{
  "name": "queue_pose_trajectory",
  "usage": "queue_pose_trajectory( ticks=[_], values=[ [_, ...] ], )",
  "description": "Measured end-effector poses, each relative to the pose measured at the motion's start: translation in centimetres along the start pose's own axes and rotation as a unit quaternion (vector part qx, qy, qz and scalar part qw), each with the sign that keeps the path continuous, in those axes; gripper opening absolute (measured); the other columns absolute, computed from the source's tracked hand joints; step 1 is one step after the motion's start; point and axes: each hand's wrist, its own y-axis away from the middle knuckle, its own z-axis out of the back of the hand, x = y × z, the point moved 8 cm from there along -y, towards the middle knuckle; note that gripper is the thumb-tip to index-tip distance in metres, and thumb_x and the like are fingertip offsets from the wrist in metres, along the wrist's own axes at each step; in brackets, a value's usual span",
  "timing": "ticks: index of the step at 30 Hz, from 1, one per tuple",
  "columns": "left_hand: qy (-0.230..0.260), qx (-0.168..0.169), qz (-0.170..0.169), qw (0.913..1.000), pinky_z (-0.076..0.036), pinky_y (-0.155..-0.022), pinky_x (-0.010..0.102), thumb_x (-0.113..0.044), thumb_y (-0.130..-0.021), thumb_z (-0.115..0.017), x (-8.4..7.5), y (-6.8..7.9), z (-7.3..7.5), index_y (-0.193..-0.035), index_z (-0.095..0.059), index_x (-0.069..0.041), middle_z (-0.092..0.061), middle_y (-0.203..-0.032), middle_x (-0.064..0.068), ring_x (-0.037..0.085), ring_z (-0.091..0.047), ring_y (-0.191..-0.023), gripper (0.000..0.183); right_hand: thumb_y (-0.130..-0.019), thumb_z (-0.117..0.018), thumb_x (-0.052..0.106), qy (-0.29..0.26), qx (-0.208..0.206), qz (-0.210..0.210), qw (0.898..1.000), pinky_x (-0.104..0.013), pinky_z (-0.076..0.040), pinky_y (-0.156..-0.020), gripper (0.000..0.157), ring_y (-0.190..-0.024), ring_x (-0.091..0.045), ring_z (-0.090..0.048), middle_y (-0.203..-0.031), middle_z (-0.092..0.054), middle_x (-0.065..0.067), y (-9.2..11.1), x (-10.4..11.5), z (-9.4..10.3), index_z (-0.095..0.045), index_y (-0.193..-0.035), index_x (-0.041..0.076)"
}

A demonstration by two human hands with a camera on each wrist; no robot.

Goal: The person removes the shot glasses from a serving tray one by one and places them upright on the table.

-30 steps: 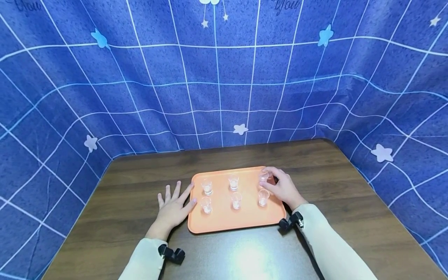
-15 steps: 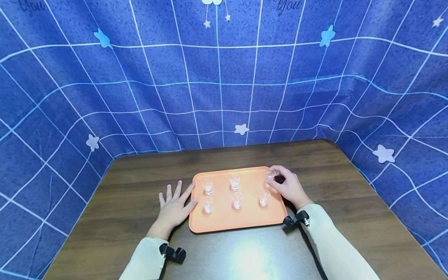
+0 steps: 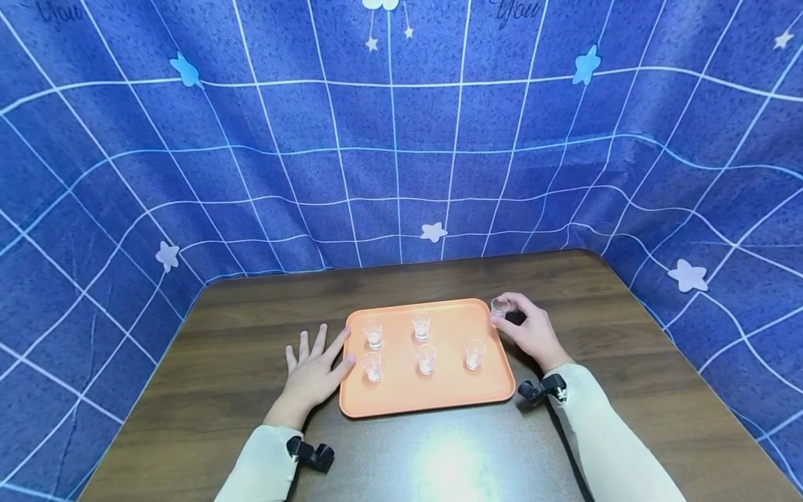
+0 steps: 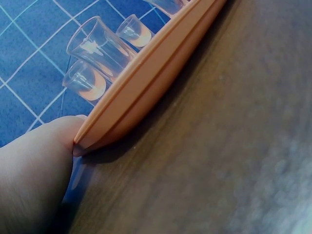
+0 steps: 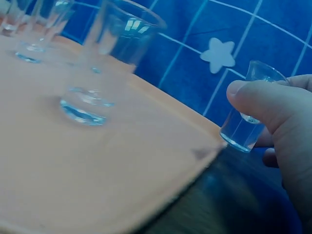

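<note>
My right hand (image 3: 532, 328) pinches a small clear shot glass (image 3: 500, 308) between thumb and fingers, at the far right corner of an orange tray (image 3: 401, 397). In the right wrist view that held shot glass (image 5: 251, 109) is tilted, its base beside the tray's rim. Several other shot glasses stand upright on the tray, among them one near the right side (image 3: 474, 354). My left hand (image 3: 314, 376) lies with its fingers spread, index fingertip and thumb at the tray's left edge. In the left wrist view the thumb (image 4: 53, 134) touches the tray's rim.
The tray lies on a brown wood-grain table (image 3: 251, 321). A blue curtain (image 3: 401, 167) with a white grid and stars hangs behind and at both sides. Black camera mounts sit on the left wrist (image 3: 309, 454) and right wrist (image 3: 542, 390).
My right hand has carried its shot glass rightward, from the tray's far right area to over the right rim. The left hand and the other glasses stay in place.
</note>
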Motion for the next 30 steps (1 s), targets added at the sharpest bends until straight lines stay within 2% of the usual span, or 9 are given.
queue_pose_trajectory(
  ticks=[6,17,23,30],
  values=[
    [0.002,0.001,0.004,1.0,0.007,-0.109,0.077,-0.07,-0.099,-0.035,0.0,0.1,0.0,-0.16,-0.026,-0.038,-0.011,-0.168,0.018,0.054,0.003,-0.15,0.069,-0.082,-0.085,0.017,0.012,-0.025,-0.021,0.999,-0.032,-0.042,-0.083,0.041,-0.09,-0.023,-0.061,-0.095,-0.068,-0.009,-0.1,-1.3,1.3,-0.066,-0.118,0.012],
    [0.0,-0.002,0.002,1.0,0.006,-0.11,0.077,-0.071,-0.099,-0.034,0.0,0.2,0.1,-0.16,-0.026,-0.038,-0.012,-0.168,0.018,0.054,0.003,-0.15,0.07,-0.085,-0.083,0.023,0.043,-0.057,-0.054,0.996,-0.036,-0.043,-0.082,0.041,-0.092,-0.029,-0.064,-0.098,-0.071,-0.016,-0.1,-3.6,4.4,-0.065,-0.12,0.01],
    [0.0,-0.001,0.002,1.0,0.006,-0.11,0.077,-0.071,-0.099,-0.035,0.1,0.1,0.1,-0.16,-0.027,-0.038,-0.013,-0.168,0.018,0.054,0.003,-0.15,0.07,-0.085,-0.083,0.026,0.079,-0.08,-0.08,0.99,-0.036,-0.041,-0.081,0.044,-0.092,-0.029,-0.061,-0.099,-0.068,-0.017,0.1,-5.2,6.4,-0.065,-0.122,0.011],
    [-0.006,-0.001,0.001,1.0,0.006,-0.11,0.077,-0.072,-0.099,-0.033,0.2,-0.1,-0.1,-0.161,-0.025,-0.039,-0.012,-0.168,0.018,0.054,0.003,-0.15,0.071,-0.085,-0.083,0.027,0.109,-0.121,-0.09,0.983,-0.03,-0.039,-0.076,0.044,-0.085,-0.022,-0.056,-0.093,-0.066,-0.013,0.6,-6.4,9.4,-0.065,-0.121,0.01]
  ],
)
